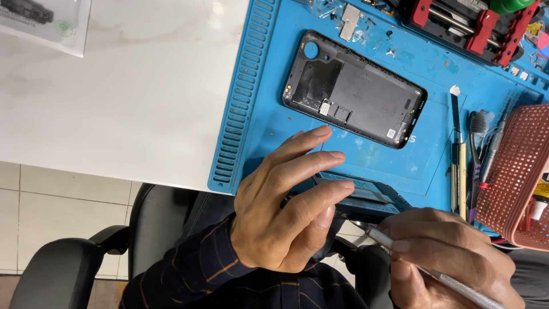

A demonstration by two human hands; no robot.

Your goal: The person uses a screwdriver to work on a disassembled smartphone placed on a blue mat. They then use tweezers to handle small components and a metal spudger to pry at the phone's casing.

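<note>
Phone body point(366, 200), dark and opened up, sits at the near edge of the blue mat point(251, 114), steadied by the left hand point(286, 212) with fingers almost straight so the right hand point(452, 257), closed on a thin metal tool point(429, 272), can poke inside, while a black back cover point(354, 88) lies farther up on the white table point(126, 86).

We saw a bright blue mat point(251, 114) in the middle of the frame, on a white table point(126, 97) with faint grey marks. On the mat lay a black phone cover point(354, 94) with a round blue hole. At the right edge stood a red basket point(514, 171) with a grid pattern. At the bottom, the sleeve point(194, 274) was dark blue with thin orange stripes. The tool point(446, 280) was shiny silver, and the chair point(63, 269) at lower left was black.
</note>
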